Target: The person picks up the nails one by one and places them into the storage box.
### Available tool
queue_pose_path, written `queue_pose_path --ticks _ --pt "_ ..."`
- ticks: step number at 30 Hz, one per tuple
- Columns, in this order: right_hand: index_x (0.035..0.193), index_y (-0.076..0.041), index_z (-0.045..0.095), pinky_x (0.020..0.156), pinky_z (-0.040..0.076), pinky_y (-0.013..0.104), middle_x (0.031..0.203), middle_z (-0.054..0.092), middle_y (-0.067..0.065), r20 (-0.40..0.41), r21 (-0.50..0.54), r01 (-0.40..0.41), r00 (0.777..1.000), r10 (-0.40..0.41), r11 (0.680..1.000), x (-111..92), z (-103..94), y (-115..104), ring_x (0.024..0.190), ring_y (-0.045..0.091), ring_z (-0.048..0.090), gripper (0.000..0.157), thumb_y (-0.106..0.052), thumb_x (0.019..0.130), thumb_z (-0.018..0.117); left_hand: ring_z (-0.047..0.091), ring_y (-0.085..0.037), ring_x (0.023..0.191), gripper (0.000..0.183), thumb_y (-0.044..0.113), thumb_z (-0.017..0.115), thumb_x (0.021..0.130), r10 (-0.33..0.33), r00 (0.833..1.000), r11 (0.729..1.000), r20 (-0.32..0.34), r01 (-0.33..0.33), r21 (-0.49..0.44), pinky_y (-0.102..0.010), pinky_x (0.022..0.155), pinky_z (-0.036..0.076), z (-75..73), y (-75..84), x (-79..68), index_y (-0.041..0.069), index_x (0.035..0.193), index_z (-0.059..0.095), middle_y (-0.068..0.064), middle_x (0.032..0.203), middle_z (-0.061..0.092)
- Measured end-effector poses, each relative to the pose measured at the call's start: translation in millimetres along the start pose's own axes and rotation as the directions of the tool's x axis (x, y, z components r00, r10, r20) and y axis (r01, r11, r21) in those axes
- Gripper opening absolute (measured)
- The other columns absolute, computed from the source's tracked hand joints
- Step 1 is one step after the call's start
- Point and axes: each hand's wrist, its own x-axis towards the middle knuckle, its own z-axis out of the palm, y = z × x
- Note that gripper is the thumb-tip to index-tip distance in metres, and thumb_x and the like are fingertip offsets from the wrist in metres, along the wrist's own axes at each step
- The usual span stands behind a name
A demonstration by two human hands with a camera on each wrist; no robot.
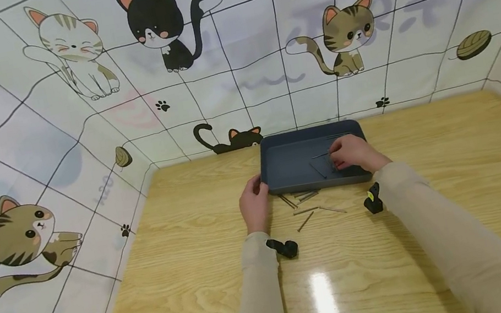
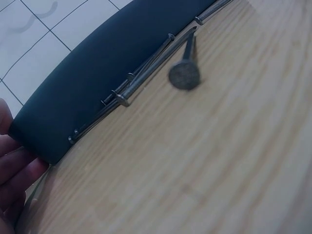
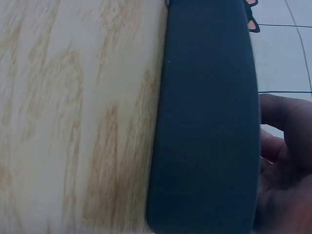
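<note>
- right hand (image 1: pixel 353 154): inside the tray toward its right end, fingers curled with tips drawn together, seemingly pinching a nail (image 1: pixel 333 167); the fingers partly hide it, so how many are held i cannot tell.
- left hand (image 1: pixel 255 203): fingers bent around the near left corner of the tray (image 1: pixel 318 185), likely to steady it while the other hand works inside.
- nails in the tray: one slanting nail (image 1: pixel 318 170) lies just left of the right fingertips, others near and beyond them; the low walls probably keep them from rolling off.
- loose nails (image 1: pixel 306 211): scattered on the table (image 1: pixel 191 279) in front of the tray, between the two hands, some close along its near wall, within easy reach of either hand.
- wall covering (image 1: pixel 266 100): printed with cats, behind the tray.
</note>
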Motion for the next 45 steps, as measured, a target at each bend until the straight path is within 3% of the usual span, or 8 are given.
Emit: queue_pose_path --ticks 7,15,22,28,35,40,45 --pt "0.117 0.009 0.050 0.068 0.051 0.033 0.112 0.052 0.025 -0.036 -0.067 -0.052 0.998 0.049 0.996 6 3.6 1 0.085 0.029 0.060 0.033 -0.009 0.090 0.045 0.055 -0.006 0.085 0.030 0.028 0.052 0.085 0.010 1.000 1.000 0.001 -0.010 -0.002 -0.032 0.076 0.044 1.7 1.1 -1.4 0.025 0.114 0.062 0.009 0.099 0.063" --pt "0.107 0.004 0.062 0.076 0.046 0.043 0.087 0.066 0.014 -0.090 -0.321 -0.098 0.993 0.072 0.942 7 5.2 -3 0.066 0.018 0.063 0.031 -0.016 0.086 0.051 0.055 -0.006 0.086 0.031 0.028 0.052 0.085 0.017 1.000 1.000 0.009 -0.017 -0.006 -0.032 0.076 0.044 4.4 -0.7 -0.4 0.023 0.115 0.062 0.007 0.100 0.063" --pt "0.092 0.001 0.069 0.073 0.047 0.043 0.069 0.066 0.007 -0.149 -0.362 -0.120 0.986 0.069 0.924 9 8.1 -2 0.063 0.019 0.062 0.024 -0.015 0.085 0.052 0.055 -0.006 0.087 0.032 0.029 0.051 0.086 0.027 1.000 1.000 0.006 -0.027 -0.004 -0.032 0.076 0.044 4.4 0.5 1.0 0.023 0.116 0.061 0.007 0.102 0.063" --pt "0.077 -0.002 0.069 0.058 0.047 0.037 0.063 0.063 0.004 -0.161 -0.397 -0.115 0.985 0.054 0.910 9 11.3 1 0.057 0.016 0.059 0.023 -0.016 0.086 0.052 0.055 -0.006 0.087 0.032 0.028 0.051 0.086 0.018 1.000 1.000 0.009 -0.018 -0.001 -0.032 0.076 0.044 3.4 1.1 -0.5 0.023 0.116 0.061 0.007 0.102 0.062" --pt "0.052 -0.011 0.052 0.042 0.038 0.028 0.055 0.060 0.007 -0.179 -0.388 -0.116 0.983 0.049 0.914 5 13.3 -3 0.052 0.020 0.057 0.033 -0.013 0.085 0.051 0.055 -0.005 0.088 0.032 0.030 0.051 0.086 0.010 1.000 1.000 0.012 -0.010 -0.003 -0.032 0.076 0.044 2.8 1.3 -1.7 0.024 0.116 0.061 0.008 0.102 0.062" --pt "0.050 -0.012 0.050 0.041 0.035 0.027 0.055 0.060 0.009 -0.190 -0.385 -0.104 0.981 0.031 0.917 4 15.5 -5 0.050 0.022 0.056 0.035 -0.012 0.085 0.051 0.055 -0.006 0.088 0.032 0.028 0.051 0.086 0.012 1.000 1.000 0.008 -0.011 -0.009 -0.032 0.077 0.044 1.1 1.7 -1.5 0.024 0.115 0.061 0.007 0.103 0.062" --pt "0.057 -0.005 0.060 0.045 0.039 0.030 0.056 0.061 0.009 -0.190 -0.393 -0.080 0.982 0.004 0.916 4 16.3 -4 0.049 0.020 0.055 0.029 -0.011 0.085 0.051 0.055 -0.005 0.088 0.031 0.028 0.052 0.086 0.006 1.000 1.000 0.007 -0.006 -0.012 -0.032 0.077 0.044 -0.2 2.3 -1.1 0.024 0.115 0.061 0.007 0.103 0.062"
